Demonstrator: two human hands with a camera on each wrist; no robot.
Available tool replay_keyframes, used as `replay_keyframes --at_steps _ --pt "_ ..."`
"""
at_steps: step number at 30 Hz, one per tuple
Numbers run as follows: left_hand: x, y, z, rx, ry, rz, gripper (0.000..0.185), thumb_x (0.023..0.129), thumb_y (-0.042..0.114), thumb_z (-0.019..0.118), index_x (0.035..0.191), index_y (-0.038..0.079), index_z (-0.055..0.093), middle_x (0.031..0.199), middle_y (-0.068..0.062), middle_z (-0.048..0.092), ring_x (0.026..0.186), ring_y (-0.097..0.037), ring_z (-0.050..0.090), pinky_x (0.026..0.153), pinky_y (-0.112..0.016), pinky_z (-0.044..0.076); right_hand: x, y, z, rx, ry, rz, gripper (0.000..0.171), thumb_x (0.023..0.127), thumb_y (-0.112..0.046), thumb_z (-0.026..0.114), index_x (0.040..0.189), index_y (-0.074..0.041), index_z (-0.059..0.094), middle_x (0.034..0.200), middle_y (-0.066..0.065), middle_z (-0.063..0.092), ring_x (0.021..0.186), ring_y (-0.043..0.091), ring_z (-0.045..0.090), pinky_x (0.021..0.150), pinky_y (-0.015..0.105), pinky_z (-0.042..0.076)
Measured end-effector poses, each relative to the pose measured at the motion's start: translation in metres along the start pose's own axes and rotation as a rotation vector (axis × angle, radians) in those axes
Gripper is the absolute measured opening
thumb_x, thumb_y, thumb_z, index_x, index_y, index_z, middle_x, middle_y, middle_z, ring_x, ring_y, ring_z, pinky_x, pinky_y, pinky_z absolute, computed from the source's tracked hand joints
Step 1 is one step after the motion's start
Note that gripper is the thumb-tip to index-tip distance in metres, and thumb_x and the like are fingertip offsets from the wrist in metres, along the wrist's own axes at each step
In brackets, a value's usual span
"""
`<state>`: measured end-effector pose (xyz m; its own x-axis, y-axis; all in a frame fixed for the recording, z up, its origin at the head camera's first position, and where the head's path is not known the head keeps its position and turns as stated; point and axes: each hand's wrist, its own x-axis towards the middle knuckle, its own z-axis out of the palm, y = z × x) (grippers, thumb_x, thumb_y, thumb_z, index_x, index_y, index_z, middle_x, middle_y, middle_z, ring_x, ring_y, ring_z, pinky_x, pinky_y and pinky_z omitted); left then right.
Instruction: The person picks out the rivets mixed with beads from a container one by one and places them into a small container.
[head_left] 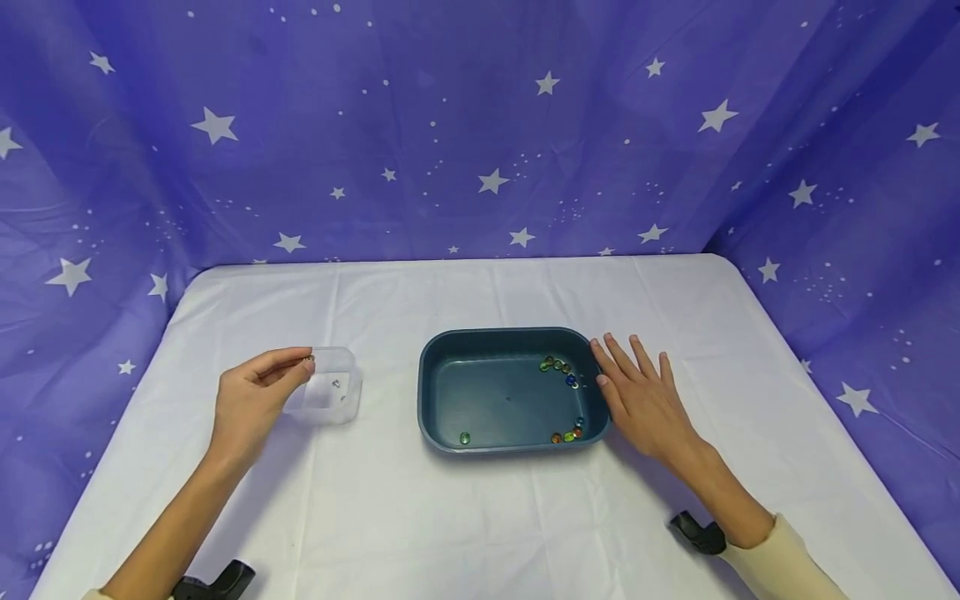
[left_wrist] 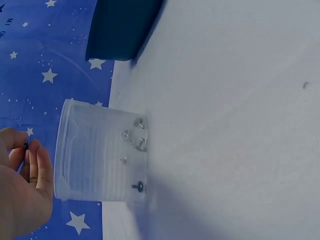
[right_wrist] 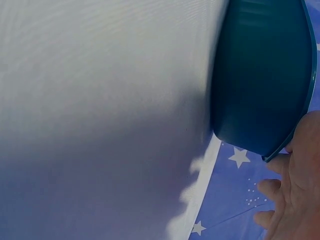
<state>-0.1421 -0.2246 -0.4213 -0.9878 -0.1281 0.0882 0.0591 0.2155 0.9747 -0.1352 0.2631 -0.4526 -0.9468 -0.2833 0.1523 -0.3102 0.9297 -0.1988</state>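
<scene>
Here the left hand (head_left: 251, 400) hovers at the near left edge of a clear plastic cup (head_left: 330, 386) that stands on the white tablecloth (head_left: 480, 517). Its thumb and forefinger are drawn together, pinching a small dark bead (head_left: 308, 359) just above the cup's rim; the other fingers curl loosely beneath. A few small beads lie on the cup's bottom, as the left wrist view shows. To the right, well apart from the cup, sits a dark teal rectangular tray (head_left: 450, 367) with coloured glass beads (head_left: 558, 367) scattered along its right side and near corner. The right hand (head_left: 645, 404) lies flat with fingers straight and slightly spread, its fingertips (head_left: 600, 379) touching the tray's right rim, gripping nothing. A star-printed purple cloth (head_left: 480, 125) hangs behind the table.
</scene>
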Motion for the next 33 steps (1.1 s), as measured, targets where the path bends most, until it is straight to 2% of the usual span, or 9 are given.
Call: replay_keyframes --at_steps 10,19,27,33 --pt "-0.0006 -0.0056 -0.0015 -0.039 0.009 -0.001 0.029 0.090 0.009 0.075 0.114 -0.007 0.071 0.092 0.005 0.074 0.085 -0.006 0.069 0.076 -0.015 0.052 -0.0004 -0.0001 0.0006 0.007 0.010 -0.005 0.052 0.109 -0.033 0.035 0.158 -0.016 0.031 0.161 0.011 0.028 0.147 0.044 0.015 0.110 0.072 0.005" --pt "0.0008 -0.0063 -0.0007 -0.077 0.009 0.008 0.019 0.089 0.006 0.076 0.108 0.005 0.076 0.093 0.005 0.074 0.085 -0.005 0.069 0.074 -0.014 0.052 0.0008 0.0003 -0.0009 0.013 -0.011 0.004 0.052 0.110 -0.033 0.033 0.159 -0.016 0.029 0.162 0.011 0.026 0.149 0.039 0.010 0.111 0.071 0.001" --pt "0.0003 -0.0051 -0.0001 -0.111 0.012 0.015 0.021 0.088 0.004 0.076 0.108 -0.003 0.074 0.091 0.003 0.075 0.084 -0.007 0.070 0.076 -0.016 0.053 0.0010 -0.0002 -0.0007 0.011 -0.010 0.002 0.052 0.110 -0.033 0.034 0.158 -0.015 0.030 0.162 0.011 0.026 0.148 0.042 0.012 0.111 0.071 0.002" --pt "0.0022 0.0030 0.0053 -0.106 -0.007 0.027 0.021 0.089 0.007 0.076 0.108 -0.002 0.074 0.093 0.003 0.074 0.082 -0.009 0.069 0.076 -0.016 0.053 0.0010 -0.0004 -0.0017 0.008 -0.021 0.007 0.052 0.110 -0.034 0.033 0.159 -0.016 0.028 0.162 0.011 0.025 0.149 0.039 0.009 0.110 0.071 0.003"
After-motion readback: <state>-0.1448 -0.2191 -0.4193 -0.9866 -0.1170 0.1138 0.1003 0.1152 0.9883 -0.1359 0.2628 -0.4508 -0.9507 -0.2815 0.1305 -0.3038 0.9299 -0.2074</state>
